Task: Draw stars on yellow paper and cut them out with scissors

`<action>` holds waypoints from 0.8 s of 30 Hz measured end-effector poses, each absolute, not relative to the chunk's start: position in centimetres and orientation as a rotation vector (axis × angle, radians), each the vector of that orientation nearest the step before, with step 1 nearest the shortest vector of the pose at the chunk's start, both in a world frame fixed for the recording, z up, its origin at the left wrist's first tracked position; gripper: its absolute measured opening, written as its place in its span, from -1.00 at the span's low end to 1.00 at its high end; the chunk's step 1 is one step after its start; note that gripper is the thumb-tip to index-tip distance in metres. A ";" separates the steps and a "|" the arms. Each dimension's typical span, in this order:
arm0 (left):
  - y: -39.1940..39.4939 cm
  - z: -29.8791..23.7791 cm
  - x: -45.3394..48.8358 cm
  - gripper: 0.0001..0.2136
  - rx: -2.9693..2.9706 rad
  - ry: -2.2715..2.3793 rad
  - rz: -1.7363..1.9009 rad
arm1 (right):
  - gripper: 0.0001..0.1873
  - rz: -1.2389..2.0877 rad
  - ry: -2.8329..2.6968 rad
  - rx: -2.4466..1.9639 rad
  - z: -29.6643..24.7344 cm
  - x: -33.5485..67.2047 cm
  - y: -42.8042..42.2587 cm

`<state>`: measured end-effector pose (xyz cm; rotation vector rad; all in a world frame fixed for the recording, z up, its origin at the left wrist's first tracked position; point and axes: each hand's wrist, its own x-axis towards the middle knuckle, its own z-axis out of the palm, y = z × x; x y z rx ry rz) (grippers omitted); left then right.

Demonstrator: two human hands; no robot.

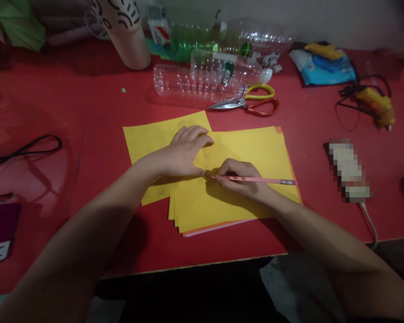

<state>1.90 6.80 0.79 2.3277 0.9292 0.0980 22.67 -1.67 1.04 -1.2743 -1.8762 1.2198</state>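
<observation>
My right hand (239, 177) grips a pink pencil (261, 180), its eraser end pointing right and its tip down near the left part of a stack of yellow paper (249, 143). My left hand (186, 152) rests with fingers spread over the paper, the thumb close to the pencil tip. Partly under that hand lies a yellow sheet with faint pencil marks (144, 139), tilted to the left. Orange and pink sheets peek out from beneath the stack's edges. What the tip touches is hard to make out.
Behind the paper lie scissors (244, 104) with yellow and red handles and clear plastic bottles (188, 83). A tumbler (128, 40) stands at the back left. On the right are a glue gun (375, 105), a blue packet (323, 67) and a blurred-out device with a cable (370, 222).
</observation>
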 end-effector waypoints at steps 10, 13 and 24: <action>6.8 1.0 1.9 -0.38 2.331 0.930 0.078 | -0.83 1.208 -1.853 -1.245 0.6 22.7 -1.7; 6.8 1.1 1.9 -0.38 2.328 0.933 0.073 | -0.82 1.185 -1.847 -1.257 0.6 22.7 -1.8; 6.8 0.6 1.7 -0.40 2.339 0.914 0.105 | -0.82 1.141 -1.799 -1.277 0.5 22.7 -1.8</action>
